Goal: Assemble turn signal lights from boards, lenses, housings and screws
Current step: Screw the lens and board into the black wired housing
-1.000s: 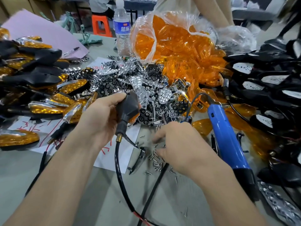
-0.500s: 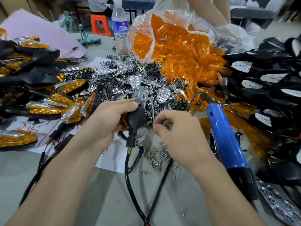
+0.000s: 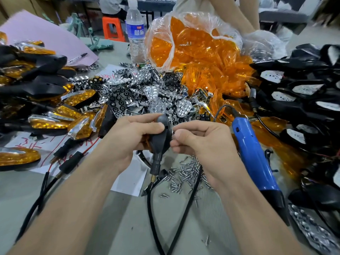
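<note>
- Black plastic housing (image 3: 159, 142), held above the table (image 3: 92, 227) in my left grip (image 3: 128, 138): the fingers are clenched round its side and the thumb lies over the top. The stem points down toward me.
- My right grip (image 3: 200, 144) is at the housing's right edge, thumb and forefinger pinched on a small shiny piece (image 3: 173, 132). It is too small for me to say whether it is a screw.
- A black cable (image 3: 152, 218) hangs from the stem and runs off the near edge of view.
- Loose screws (image 3: 185, 173) lie scattered on the table just under my right wrist, beside a white sheet of paper (image 3: 128, 183).
- A blue electric screwdriver (image 3: 253, 157) lies just right of that wrist, its nose pointing away from me.
- Beyond my hands sits a heap of chrome reflectors (image 3: 147, 89) and perforated black boards.
- Behind that, amber lenses (image 3: 198, 50) spill from a clear bag, with a water bottle (image 3: 135, 32) standing to its left.
- Finished lights (image 3: 77, 98) are stacked on the left.
- Open black housings (image 3: 298, 89) are piled on the right.
</note>
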A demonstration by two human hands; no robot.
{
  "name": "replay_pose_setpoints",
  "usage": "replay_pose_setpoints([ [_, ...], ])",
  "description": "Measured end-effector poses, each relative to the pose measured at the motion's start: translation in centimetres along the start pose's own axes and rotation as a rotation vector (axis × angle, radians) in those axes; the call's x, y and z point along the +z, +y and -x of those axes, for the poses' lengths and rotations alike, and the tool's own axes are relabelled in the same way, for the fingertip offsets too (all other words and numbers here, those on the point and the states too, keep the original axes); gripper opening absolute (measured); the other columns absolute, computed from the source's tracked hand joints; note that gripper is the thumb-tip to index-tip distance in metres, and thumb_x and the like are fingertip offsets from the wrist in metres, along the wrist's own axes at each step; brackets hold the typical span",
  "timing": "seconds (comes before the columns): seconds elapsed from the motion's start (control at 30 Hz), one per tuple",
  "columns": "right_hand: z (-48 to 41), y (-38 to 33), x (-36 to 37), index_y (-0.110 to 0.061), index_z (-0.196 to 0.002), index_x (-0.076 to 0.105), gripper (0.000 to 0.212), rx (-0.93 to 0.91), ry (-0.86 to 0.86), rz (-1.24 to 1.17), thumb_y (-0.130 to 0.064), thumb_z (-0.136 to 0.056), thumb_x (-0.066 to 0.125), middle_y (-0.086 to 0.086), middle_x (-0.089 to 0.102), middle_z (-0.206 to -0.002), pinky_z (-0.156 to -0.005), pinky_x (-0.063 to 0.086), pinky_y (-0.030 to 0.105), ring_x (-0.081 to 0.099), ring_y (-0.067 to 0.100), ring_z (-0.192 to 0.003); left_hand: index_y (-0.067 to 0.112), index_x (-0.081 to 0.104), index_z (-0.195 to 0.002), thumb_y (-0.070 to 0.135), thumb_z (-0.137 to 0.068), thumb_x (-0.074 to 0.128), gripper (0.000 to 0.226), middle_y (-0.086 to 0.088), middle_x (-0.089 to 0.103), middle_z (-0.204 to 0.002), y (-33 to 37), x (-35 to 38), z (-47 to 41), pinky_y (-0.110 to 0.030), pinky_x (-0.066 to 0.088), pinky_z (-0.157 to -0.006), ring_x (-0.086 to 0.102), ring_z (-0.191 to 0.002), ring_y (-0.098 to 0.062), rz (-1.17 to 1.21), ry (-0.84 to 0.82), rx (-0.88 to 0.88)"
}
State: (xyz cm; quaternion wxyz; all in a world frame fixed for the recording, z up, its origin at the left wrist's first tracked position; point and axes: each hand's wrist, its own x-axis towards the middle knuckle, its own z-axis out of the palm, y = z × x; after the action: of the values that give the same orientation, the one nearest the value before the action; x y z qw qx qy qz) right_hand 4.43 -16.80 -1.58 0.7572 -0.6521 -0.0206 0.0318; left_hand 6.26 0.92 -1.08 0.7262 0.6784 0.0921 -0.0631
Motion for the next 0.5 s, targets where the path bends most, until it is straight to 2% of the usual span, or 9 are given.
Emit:
replay_pose_setpoints([
  [0.1, -0.11, -0.26, -0.1, -0.005, -0.083, 0.079, 0.022, -0.007, 0.019, -0.068, 0.013, -0.089, 0.068, 0.015, 0.074, -0.071, -0.057, 0.057, 0.025, 0.07, 0.019, -0.059, 0.017, 0.08, -0.102, 0.0, -0.09, 0.07, 0.024, -0.01, 0.081, -0.093, 0.13, 0.09, 0.02, -0.025, 0.059, -0.058, 0.077, -0.074, -0.019, 0.012, -0.009, 0.004],
  [0.23, -0.09, -0.25, 0.15, -0.006, -0.086, 0.079, 0.021, 0.038, 0.011, -0.13, 0.008, -0.093, 0.065, 0.011, 0.074, -0.073, -0.053, 0.052, 0.02, 0.064, 0.014, -0.056, 0.018, 0.08, -0.102, -0.001, -0.089, 0.071, 0.024, -0.01, 0.081, -0.094, -0.02, 0.17, 0.12, -0.025, 0.06, -0.059, 0.077, -0.074, -0.019, 0.023, -0.029, 0.021],
  [0.37, -0.08, 0.27, 0.32, -0.011, -0.081, 0.081, 0.027, 0.109, 0.027, -0.18, 0.004, -0.095, 0.065, 0.007, 0.07, -0.07, -0.055, 0.043, 0.022, 0.056, 0.012, -0.056, 0.022, 0.084, -0.093, 0.001, -0.088, 0.072, 0.025, -0.01, 0.081, -0.095, -0.24, 0.34, 0.38, -0.025, 0.06, -0.06, 0.077, -0.076, -0.019, 0.009, -0.065, 0.026],
  [0.5, -0.32, 0.48, 0.36, -0.012, -0.076, 0.082, 0.029, 0.135, 0.039, -0.208, 0.003, -0.094, 0.065, 0.004, 0.066, -0.066, -0.053, 0.039, 0.021, 0.05, 0.011, -0.054, 0.033, 0.085, -0.082, 0.002, -0.088, 0.073, 0.034, -0.009, 0.081, -0.094, -0.1, 0.68, 0.39, -0.025, 0.06, -0.06, 0.077, -0.076, -0.019, 0.004, -0.092, 0.04],
])
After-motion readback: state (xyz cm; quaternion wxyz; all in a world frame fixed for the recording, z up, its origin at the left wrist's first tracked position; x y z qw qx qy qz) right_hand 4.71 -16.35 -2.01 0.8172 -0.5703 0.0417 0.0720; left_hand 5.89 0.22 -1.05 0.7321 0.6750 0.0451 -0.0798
